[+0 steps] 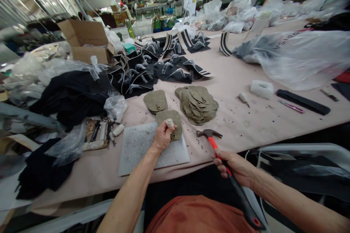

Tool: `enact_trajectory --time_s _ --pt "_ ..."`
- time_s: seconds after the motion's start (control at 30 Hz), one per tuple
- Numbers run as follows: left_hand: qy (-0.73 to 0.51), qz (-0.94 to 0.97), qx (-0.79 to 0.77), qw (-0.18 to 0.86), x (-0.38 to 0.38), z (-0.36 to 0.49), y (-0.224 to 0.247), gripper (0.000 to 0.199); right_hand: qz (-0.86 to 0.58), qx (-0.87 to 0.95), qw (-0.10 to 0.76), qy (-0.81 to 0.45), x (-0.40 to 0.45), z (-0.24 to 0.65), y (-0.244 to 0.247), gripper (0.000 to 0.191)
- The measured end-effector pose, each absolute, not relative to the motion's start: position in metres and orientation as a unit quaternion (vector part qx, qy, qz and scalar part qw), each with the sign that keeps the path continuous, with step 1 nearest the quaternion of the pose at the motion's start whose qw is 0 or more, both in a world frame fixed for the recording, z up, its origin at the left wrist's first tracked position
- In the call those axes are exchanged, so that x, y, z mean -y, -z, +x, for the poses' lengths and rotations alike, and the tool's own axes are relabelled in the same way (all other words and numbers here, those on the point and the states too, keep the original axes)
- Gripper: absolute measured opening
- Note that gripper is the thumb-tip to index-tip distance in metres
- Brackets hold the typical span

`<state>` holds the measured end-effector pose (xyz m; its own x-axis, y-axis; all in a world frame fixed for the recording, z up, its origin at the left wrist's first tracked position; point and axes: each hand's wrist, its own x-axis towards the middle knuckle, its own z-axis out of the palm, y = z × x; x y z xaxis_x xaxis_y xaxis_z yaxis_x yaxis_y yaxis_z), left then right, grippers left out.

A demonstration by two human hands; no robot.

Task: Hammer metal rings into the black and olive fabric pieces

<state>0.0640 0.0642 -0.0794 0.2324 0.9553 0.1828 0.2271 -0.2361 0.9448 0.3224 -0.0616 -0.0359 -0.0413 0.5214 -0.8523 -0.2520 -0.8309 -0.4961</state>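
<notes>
My left hand (pixel 163 135) is closed around a short punch with a whitish wrapped grip (pixel 170 122), upright over an olive fabric flap (pixel 167 115). A small metal ring (pixel 173 135) shows on that flap, which lies partly on a grey board (pixel 136 149) speckled with dark bits. The punch's lower tip is hidden by my fingers. In my right hand (pixel 231 165) is a claw hammer (pixel 212 139) with a red and black handle, its head right of the board. Another olive flap (pixel 155 101) and a stack of similar flaps (pixel 198 103) lie beyond.
Black pieces with striped straps (pixel 169 67) cover the back of the table. At left are a cardboard box (pixel 84 40), dark cloth and several wrapped tools (pixel 102 131). To the right lie another punch (pixel 243 98), a black case (pixel 303 102) and a plastic bag (pixel 298 58).
</notes>
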Motion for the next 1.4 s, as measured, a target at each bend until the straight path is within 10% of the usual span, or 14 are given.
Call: enact_trajectory --time_s 0.27,0.43,0.9,1.13,1.3,1.4 --pt "-0.414 0.673 -0.457 0.409 -0.063 0.065 0.081 0.009 -0.656 0.586 0.297 -0.371 0.005 0.300 -0.046 0.034" --pt "-0.407 0.684 -0.462 0.391 -0.063 0.064 0.082 0.011 -0.636 0.757 0.059 -0.137 -0.022 0.281 -0.077 0.027" --pt "-0.403 0.668 -0.470 0.412 -0.061 0.063 0.083 0.010 -0.612 0.776 -0.023 -0.151 -0.029 0.281 -0.077 0.029" --pt "-0.403 0.678 -0.463 0.405 -0.061 0.063 0.080 0.012 -0.645 0.722 0.241 -0.067 -0.029 0.283 -0.092 0.043" --pt "-0.398 0.675 -0.472 0.404 -0.061 0.063 0.080 0.012 -0.603 0.783 -0.007 -0.153 -0.024 0.290 -0.065 0.030" --pt "-0.395 0.679 -0.474 0.398 -0.061 0.063 0.080 0.013 -0.626 0.764 -0.020 -0.154 -0.028 0.295 -0.069 0.031"
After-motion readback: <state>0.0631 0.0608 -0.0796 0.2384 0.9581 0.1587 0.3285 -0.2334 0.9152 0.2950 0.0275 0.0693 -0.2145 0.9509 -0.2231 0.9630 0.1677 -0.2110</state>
